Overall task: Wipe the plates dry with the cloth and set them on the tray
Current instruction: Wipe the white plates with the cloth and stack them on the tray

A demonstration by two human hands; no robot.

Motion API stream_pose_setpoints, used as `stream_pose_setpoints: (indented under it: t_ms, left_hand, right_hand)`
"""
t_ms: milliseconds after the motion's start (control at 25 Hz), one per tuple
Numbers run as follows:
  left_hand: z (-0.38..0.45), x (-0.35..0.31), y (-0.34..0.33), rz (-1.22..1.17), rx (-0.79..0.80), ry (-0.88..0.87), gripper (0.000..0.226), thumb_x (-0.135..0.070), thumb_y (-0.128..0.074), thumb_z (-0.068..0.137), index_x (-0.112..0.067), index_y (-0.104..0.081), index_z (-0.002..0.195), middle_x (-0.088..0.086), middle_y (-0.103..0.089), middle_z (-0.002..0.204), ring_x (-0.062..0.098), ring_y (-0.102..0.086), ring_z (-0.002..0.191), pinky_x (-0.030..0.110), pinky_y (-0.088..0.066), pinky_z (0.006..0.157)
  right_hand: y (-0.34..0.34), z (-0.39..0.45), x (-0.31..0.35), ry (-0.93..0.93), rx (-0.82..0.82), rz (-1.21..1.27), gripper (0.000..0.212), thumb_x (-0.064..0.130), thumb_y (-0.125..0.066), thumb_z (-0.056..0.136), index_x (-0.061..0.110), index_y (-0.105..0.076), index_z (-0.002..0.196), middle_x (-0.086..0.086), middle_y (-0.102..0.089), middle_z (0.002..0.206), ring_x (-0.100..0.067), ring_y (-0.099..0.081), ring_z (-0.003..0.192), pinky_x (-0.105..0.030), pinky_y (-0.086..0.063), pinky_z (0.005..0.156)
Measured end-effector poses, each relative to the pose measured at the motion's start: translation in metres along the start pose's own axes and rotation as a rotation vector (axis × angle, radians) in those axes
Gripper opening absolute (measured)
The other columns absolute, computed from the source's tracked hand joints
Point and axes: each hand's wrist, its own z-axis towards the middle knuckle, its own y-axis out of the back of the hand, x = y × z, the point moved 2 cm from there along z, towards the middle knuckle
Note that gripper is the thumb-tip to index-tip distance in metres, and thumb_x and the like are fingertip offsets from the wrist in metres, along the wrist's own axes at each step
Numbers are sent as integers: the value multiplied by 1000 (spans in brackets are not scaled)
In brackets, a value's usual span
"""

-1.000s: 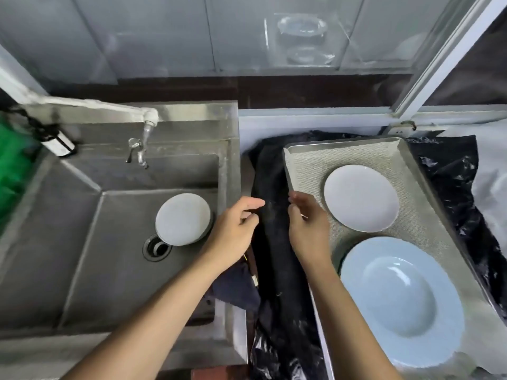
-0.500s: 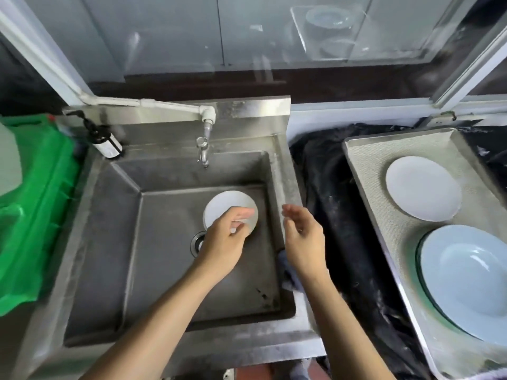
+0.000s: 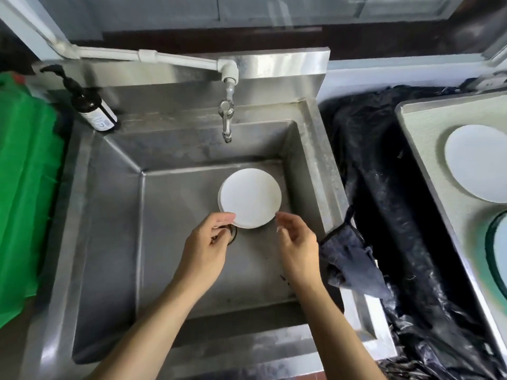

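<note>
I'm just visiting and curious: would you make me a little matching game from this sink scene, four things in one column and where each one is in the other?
Things:
1. small white plate
2. dark cloth
3. pump bottle
4. large pale blue plate

Places:
A. draped over the sink's right rim
B. on the tray at the right
C. in the sink basin, near the drain
D. standing at the sink's back left corner

Pairs: 1-C, 2-A, 3-D, 4-B

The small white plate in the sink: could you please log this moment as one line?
stage: reaching | small white plate: in sink | left hand: touching its rim | right hand: open, beside it | cloth: on sink edge
</note>
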Motion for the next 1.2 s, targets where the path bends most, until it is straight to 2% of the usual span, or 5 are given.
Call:
stream_pose_setpoints:
  t_ms: [320,560,760,960,1200]
  left_hand:
    - [79,87,-27,-35,-110,76,36,3,-52,97,-24,-67,115,-10,-70,117,-2,-65,106,10,-47,88]
    - [137,146,-50,-47,-167,177,44,-5,-49,98,-36,-57,129,-18,-61,125,-4,-57,117,2,-41,82]
    - [163,167,-57,-25,-114,284,50,-12,-50,98,-31,-47,144,-1,-65,125,8,-60,113,35,-46,105]
    - [170,165,-64,15,-103,336,50,-14,-49,96,-31,-48,143,7,-65,108,15,-58,84,27,-43,78]
    - [174,156,-66,-187,-164,357,44,-5,-53,93,-30,-60,129,-15,-54,100,17,-60,99,45,-50,103]
  right_hand:
    - [-47,91,-64,-83,3,-42,31,11,-55,99,32,-67,119,14,-70,108,5,-63,97,-8,-46,77]
    - [-83,164,-120,-124,-150,-75,38,16,-47,104,20,-60,140,-6,-62,133,-22,-60,123,-40,-48,107]
    - [-98,193,-145,-232,-205,-98,39,16,-43,107,13,-56,145,-14,-53,144,-32,-54,131,-34,-43,104]
    - [-98,198,-147,-242,-204,-82,32,12,-54,103,17,-65,132,-8,-61,132,-18,-59,106,-27,-45,89]
    - [-96,194,-149,-204,-270,-112,28,8,-58,101,17,-69,125,-5,-63,124,-13,-57,98,-22,-43,86]
